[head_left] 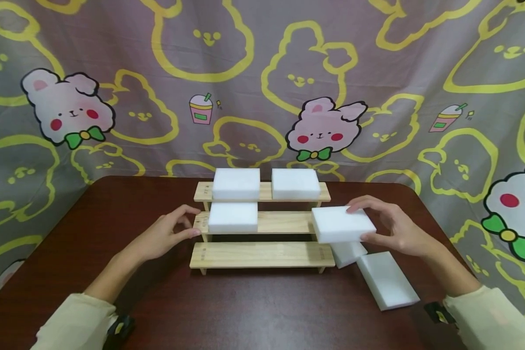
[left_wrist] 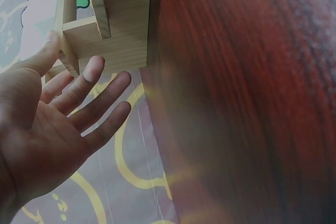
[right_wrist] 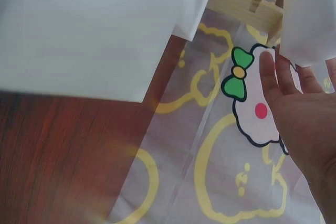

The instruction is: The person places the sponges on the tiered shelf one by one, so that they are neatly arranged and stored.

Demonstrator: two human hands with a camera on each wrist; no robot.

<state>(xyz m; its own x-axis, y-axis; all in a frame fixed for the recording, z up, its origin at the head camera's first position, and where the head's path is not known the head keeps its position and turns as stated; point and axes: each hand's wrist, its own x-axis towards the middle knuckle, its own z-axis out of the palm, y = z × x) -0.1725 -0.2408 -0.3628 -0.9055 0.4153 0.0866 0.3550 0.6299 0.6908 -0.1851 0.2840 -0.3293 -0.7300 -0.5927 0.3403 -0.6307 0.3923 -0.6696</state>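
A three-tier wooden stand point(head_left: 262, 253) rests on the table, its steps rising toward the back. My right hand point(head_left: 398, 231) holds a white sponge block point(head_left: 343, 223) by its right end, thumb at the front and fingers over the back. That block hovers by the right end of the middle step; in the right wrist view the sponge block point(right_wrist: 315, 14) rises above the fingers. At the middle step's left end is my left hand point(head_left: 164, 233), thumb and fingertips right at the wood. The left wrist view shows this hand point(left_wrist: 58, 124) with its fingers spread, beside the stand point(left_wrist: 126, 30).
Two white blocks sit on the top step, a left one point(head_left: 236, 182) and a right one point(head_left: 295, 182). Another block point(head_left: 233, 217) is on the middle step's left. Right of the stand lie a partly hidden block point(head_left: 349, 253) and a block point(head_left: 387, 279) on the table point(head_left: 262, 311).
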